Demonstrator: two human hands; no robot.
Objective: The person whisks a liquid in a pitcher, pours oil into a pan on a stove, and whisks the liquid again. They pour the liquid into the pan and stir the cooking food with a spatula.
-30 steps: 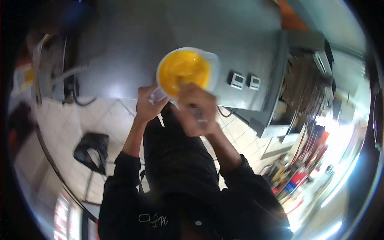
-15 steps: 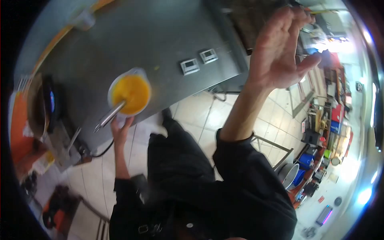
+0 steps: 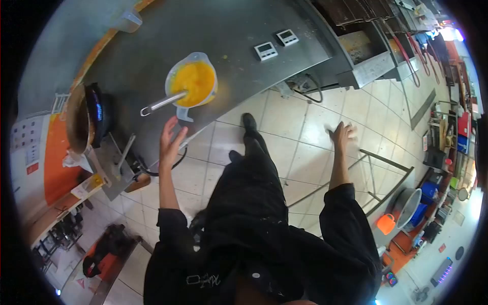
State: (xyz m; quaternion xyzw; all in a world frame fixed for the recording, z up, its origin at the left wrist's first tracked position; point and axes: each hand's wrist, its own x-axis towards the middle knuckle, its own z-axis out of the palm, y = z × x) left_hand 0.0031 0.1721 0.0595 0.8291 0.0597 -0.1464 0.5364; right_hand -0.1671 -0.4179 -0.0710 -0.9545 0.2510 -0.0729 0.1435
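Observation:
A clear plastic measuring jug (image 3: pixel 171 76) stands on the dark metal worktop, full of a thick yellow mixture (image 3: pixel 199 84). Out of it leans a utensil with a steel handle (image 3: pixel 163 103); its head is hidden in the mixture. My left hand (image 3: pixel 172 141) is open just below the jug's handle (image 3: pixel 184 113), fingers apart and apparently not touching it. Away to the right, over the tiled floor, my right hand (image 3: pixel 343 133) hangs open and holds nothing; its fingertips are slightly blurred.
Two small digital timers (image 3: pixel 266 51) lie on the worktop (image 3: pixel 239 23). A wide pan (image 3: pixel 80 118) stands at left, and another clear jug (image 3: pixel 130 21) by the back edge. A metal-framed stand (image 3: pixel 389 161) is at right, near a large metal bowl (image 3: pixel 408 207) and an orange jug (image 3: pixel 386 223).
My left hand has come off the jug's handle and opened. My right hand has dropped from high in front of me to lower on the right. The view has shifted.

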